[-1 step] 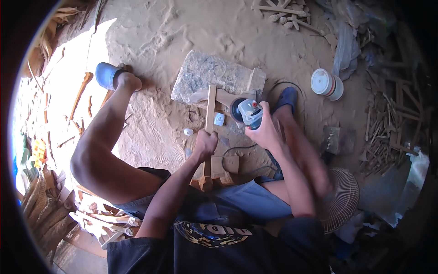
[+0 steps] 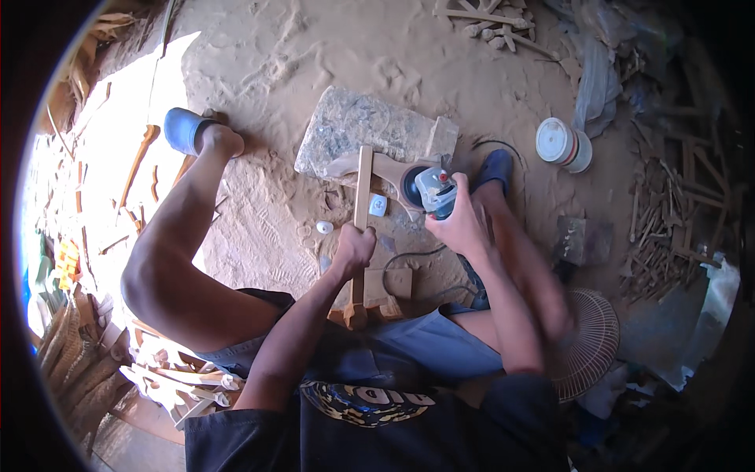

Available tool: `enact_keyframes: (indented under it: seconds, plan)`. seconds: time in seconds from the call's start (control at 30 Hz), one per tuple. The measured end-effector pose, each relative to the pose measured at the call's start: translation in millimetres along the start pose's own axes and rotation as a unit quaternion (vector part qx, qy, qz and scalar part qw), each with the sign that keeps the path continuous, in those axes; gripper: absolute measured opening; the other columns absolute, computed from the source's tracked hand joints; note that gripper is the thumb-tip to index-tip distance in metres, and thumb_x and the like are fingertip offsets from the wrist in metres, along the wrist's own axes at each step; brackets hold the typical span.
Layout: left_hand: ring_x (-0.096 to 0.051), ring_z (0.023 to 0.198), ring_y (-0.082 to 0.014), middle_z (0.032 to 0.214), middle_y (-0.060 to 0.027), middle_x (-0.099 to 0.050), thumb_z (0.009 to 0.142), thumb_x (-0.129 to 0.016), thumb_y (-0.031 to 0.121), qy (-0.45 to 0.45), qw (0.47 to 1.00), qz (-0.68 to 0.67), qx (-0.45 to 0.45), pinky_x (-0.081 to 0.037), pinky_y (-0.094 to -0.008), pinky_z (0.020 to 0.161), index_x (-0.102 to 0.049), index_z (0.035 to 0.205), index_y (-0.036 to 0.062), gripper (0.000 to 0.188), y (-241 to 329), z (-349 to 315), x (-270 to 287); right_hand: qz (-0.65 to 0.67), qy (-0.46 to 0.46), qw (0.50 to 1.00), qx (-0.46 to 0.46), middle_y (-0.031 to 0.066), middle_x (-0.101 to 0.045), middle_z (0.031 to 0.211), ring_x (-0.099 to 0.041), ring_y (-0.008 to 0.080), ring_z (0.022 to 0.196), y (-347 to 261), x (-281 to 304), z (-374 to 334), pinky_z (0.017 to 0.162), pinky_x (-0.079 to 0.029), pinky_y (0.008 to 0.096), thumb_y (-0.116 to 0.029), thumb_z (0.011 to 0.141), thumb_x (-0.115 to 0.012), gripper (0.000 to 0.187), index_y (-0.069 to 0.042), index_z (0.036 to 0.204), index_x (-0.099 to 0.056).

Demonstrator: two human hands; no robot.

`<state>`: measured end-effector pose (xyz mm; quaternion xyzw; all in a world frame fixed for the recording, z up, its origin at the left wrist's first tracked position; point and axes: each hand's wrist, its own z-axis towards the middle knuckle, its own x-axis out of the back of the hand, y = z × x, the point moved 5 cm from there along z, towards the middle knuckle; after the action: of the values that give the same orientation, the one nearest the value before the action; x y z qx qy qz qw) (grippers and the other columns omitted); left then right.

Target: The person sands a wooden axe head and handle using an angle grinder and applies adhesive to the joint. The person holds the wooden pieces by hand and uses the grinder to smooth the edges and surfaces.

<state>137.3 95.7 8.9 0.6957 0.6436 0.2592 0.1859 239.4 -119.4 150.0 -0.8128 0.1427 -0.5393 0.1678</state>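
My left hand (image 2: 356,246) is closed around a long squared wooden bar (image 2: 363,187), which runs from near my lap up across a curved wooden piece (image 2: 385,167). That curved piece lies at the near edge of a worn, grey-stained block (image 2: 358,126) on the ground. In my right hand (image 2: 462,224) is an angle grinder (image 2: 435,189), gripped by its body. Its dark round disc (image 2: 412,187) is at the right end of the curved piece; whether they touch I cannot tell. My fingers partly hide the grinder's body.
A power cord (image 2: 401,256) loops near my right leg. Beside the bar lie a pale blue square object (image 2: 378,205) and a small white one (image 2: 325,227). White tubs (image 2: 556,141), a round wire fan guard (image 2: 588,346) and piled wood scraps (image 2: 659,224) are on the right.
The grinder in my right hand has shifted slightly right and up. My left hand and the wooden bar stay in place.
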Motion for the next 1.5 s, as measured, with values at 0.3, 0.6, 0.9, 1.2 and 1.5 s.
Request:
enact_keyframes:
  seconds: [0.3, 0.6, 0.9, 1.2, 1.5]
  plan:
    - [-0.059, 0.049, -0.0234, 0.067, -0.0122, -0.061, 0.1, -0.059, 0.021, 0.002, 1.0, 0.009, 0.017, -0.051, -0.0411, 0.046, -0.062, 0.098, -0.0088, 0.03, 4.0, -3.3, 0.7, 0.003, -0.035, 0.999, 0.006, 0.034, -0.074, 0.103, -0.072, 0.0537, 0.098, -13.6, 3.1, -11.9, 0.085, -0.057, 0.0605, -0.027, 0.081, -0.081, 0.083, -0.008, 0.147, -0.036]
    - [-0.056, 0.047, -0.0217, 0.061, -0.0102, -0.058, 0.101, -0.059, 0.02, -0.001, 1.0, 0.007, 0.007, -0.047, -0.0412, 0.045, -0.062, 0.091, -0.0064, 0.028, 8.9, -7.8, -0.4, -0.016, 0.092, 0.993, -0.071, 0.0316, -0.074, 0.101, -0.072, 0.0527, 0.097, 28.7, 29.6, 30.2, 0.083, -0.056, 0.0611, -0.029, 0.081, -0.08, 0.078, -0.009, 0.144, -0.038]
    - [-0.057, 0.048, -0.021, 0.061, -0.0102, -0.058, 0.102, -0.06, 0.019, 0.0, 1.0, 0.012, -0.009, -0.046, -0.0402, 0.044, -0.063, 0.095, -0.0064, 0.026, 10.8, -7.7, -1.2, -0.006, 0.003, 0.998, -0.062, 0.0331, -0.074, 0.108, -0.072, 0.0528, 0.103, 10.4, 13.8, 38.7, 0.088, -0.057, 0.0609, -0.032, 0.082, -0.079, 0.076, -0.01, 0.143, -0.04]
    - [-0.058, 0.049, -0.0223, 0.062, -0.0106, -0.059, 0.101, -0.06, 0.021, 0.013, 1.0, 0.013, 0.013, -0.047, -0.042, 0.047, -0.061, 0.085, -0.0062, 0.031, 2.6, -5.1, 0.5, 0.02, -0.004, 0.998, -0.058, 0.0354, -0.073, 0.11, -0.071, 0.0534, 0.104, -8.4, 9.0, 33.1, 0.089, -0.057, 0.0606, -0.03, 0.081, -0.08, 0.083, -0.004, 0.148, -0.038]
    - [-0.059, 0.05, -0.0234, 0.062, -0.0104, -0.058, 0.101, -0.061, 0.021, 0.012, 1.0, 0.019, 0.01, -0.046, -0.0424, 0.046, -0.06, 0.081, -0.0055, 0.033, 5.4, -7.5, 0.6, 0.028, 0.082, 0.986, -0.141, 0.0323, -0.073, 0.112, -0.071, 0.0511, 0.107, 22.4, 39.0, 49.5, 0.093, -0.056, 0.0557, -0.032, 0.08, -0.081, 0.082, -0.005, 0.145, -0.041]
